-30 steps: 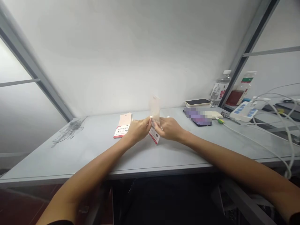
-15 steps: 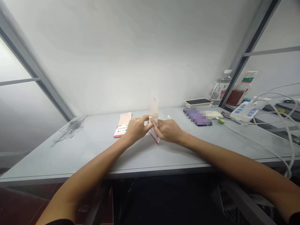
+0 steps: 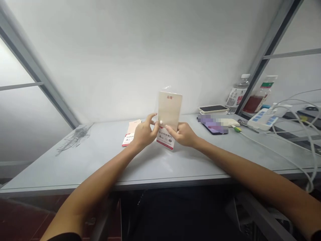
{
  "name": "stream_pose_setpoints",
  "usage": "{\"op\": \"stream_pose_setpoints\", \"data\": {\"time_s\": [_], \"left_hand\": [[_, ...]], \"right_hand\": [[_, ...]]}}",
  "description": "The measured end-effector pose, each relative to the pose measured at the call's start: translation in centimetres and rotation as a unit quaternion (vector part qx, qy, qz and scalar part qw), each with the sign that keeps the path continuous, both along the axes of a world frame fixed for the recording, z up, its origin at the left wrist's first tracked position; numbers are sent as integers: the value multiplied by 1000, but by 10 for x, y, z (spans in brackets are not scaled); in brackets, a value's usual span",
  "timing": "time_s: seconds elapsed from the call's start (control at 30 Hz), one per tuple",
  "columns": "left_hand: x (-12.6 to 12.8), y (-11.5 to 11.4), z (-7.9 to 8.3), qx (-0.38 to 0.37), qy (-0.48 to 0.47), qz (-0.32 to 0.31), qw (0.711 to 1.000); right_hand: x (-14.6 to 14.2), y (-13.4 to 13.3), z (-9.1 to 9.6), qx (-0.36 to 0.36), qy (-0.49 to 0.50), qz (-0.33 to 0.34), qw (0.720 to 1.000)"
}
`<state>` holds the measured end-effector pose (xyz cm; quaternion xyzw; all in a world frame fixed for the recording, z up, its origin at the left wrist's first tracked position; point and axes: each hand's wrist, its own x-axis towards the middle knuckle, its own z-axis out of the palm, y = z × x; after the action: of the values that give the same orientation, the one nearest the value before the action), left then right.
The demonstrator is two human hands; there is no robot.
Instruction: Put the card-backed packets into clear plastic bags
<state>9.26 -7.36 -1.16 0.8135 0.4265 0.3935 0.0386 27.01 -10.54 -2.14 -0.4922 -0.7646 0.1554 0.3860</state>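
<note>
Both hands hold a flat beige packet (image 3: 169, 112) upright above the grey table (image 3: 100, 160), its printed face turned toward me, with a white and red label at its lower end. My left hand (image 3: 143, 134) pinches the packet's left edge near the bottom, and a small white thing shows at its fingertips. My right hand (image 3: 184, 134) grips the lower right part. A second, similar beige packet (image 3: 131, 132) lies flat on the table just left of my left hand.
A crumpled clear wrapper (image 3: 74, 138) lies at the table's far left. At the right are a phone (image 3: 212, 109), a dark device (image 3: 215, 128), two bottles (image 3: 236, 93), a power strip (image 3: 262, 119) and white cables (image 3: 298, 134). Grey frame bars slant on both sides.
The packet has turned from edge-on to face-on toward me and risen slightly. Both hands stayed at its lower end.
</note>
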Motion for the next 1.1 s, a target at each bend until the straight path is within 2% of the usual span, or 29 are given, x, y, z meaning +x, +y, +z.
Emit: {"op": "stream_pose_setpoints", "data": {"time_s": [0.1,0.27,0.43,0.53,0.63,0.8,1.0,1.1], "left_hand": [[-3,7,-1,1,-59,-14,998],[-3,11,-1,13,-155,-52,987],[-3,12,2,-119,-173,-152,966],[-3,13,3,-162,-190,-201,947],[-4,16,3,-169,-217,-203,940],[-4,18,1,-160,-242,-169,942],[-7,21,6,-177,-298,-156,925],[-17,31,12,-178,-310,-102,928]], "right_hand": [[6,7,-3,0,119,54,991],[9,14,-2,-46,269,126,954],[13,17,0,-53,306,142,940],[16,19,0,-73,308,148,937],[18,21,1,-86,288,126,945],[18,21,4,-55,233,58,969],[28,29,5,-83,256,1,963],[46,38,6,-82,254,-53,962]]}}
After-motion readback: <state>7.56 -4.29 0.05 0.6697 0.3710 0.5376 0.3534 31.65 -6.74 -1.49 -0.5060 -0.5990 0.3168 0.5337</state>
